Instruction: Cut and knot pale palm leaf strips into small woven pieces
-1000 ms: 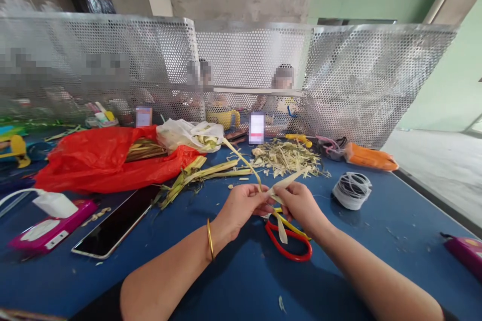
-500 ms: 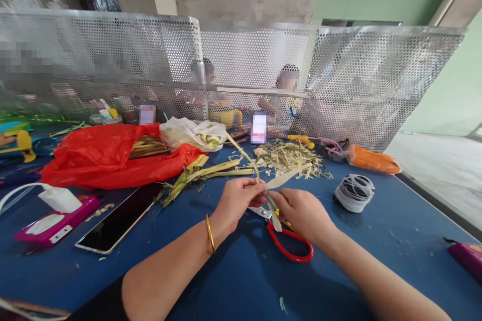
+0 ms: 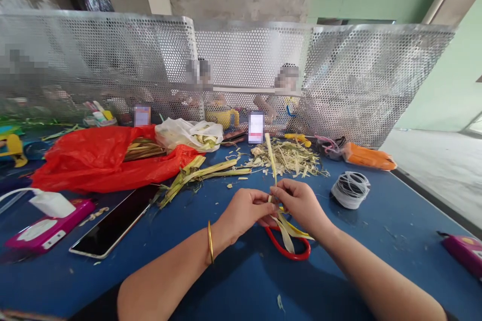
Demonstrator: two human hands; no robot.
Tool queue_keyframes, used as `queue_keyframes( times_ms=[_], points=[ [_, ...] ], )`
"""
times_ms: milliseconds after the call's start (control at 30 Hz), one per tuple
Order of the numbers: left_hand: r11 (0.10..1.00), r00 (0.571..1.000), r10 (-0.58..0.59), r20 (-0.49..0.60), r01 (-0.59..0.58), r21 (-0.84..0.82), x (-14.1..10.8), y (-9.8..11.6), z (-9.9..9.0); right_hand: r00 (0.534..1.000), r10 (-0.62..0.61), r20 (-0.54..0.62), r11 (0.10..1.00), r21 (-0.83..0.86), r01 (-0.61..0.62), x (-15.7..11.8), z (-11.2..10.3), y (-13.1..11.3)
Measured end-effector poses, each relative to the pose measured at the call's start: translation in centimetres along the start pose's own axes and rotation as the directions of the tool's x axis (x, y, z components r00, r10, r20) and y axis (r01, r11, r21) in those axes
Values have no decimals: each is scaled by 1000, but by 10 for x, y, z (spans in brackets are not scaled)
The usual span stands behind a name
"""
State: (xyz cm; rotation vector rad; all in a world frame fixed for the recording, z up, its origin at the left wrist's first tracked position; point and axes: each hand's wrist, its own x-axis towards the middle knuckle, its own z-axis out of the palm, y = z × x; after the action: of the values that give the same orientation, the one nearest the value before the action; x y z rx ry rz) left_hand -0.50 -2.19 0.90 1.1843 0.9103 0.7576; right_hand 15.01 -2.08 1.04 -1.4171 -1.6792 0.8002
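Observation:
Both hands meet over the blue table. My left hand (image 3: 248, 210) pinches a pale plant strip (image 3: 271, 158) between thumb and fingers, and a gold bangle circles that wrist. Just to its right my right hand (image 3: 297, 203) is closed on the same strip. Its stiff upper part points up and away, while flat leafy ends (image 3: 286, 238) hang below the fingers. Beneath them lie scissors with red handles (image 3: 289, 256), mostly covered by the hands and leaves. Beyond the hands is a pile of chopped plant scraps (image 3: 289, 157).
Left lie a red bag (image 3: 94, 155), a white bag (image 3: 188, 133), stalks (image 3: 203, 173), a phone (image 3: 116, 220) and a magenta power strip (image 3: 50, 230). Right are a wire coil (image 3: 351, 190) and an orange packet (image 3: 369, 156). Behind a perforated metal screen (image 3: 252, 55) sit people.
The strip has swung from leaning left to nearly upright. A broad leaf that pointed up right now hangs down with the other ends. My right hand has shifted its hold upward.

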Motion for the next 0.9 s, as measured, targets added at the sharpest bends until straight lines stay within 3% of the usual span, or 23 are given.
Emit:
queue_keyframes(
  times_ms=[133,233,400,467,733,900],
  points=[
    [985,996,-68,-49,60,-160,5,-2,-5,989,25,-143,996,89,-12,-1,4,-2],
    [963,992,-107,-72,85,-256,8,-3,-7,985,90,-147,972,230,-54,-1,4,-4],
    [943,987,-107,-120,63,-328,8,-2,-8,936,351,28,793,522,-313,3,3,2],
    [936,986,-107,-125,58,-346,8,-1,-8,910,400,107,726,569,-386,4,3,6],
    [881,982,-146,-121,73,-468,10,0,-11,892,408,197,686,578,-441,4,5,6],
    [854,989,-138,-48,95,-512,10,-1,-12,880,407,245,658,589,-469,3,7,8]
  ],
)
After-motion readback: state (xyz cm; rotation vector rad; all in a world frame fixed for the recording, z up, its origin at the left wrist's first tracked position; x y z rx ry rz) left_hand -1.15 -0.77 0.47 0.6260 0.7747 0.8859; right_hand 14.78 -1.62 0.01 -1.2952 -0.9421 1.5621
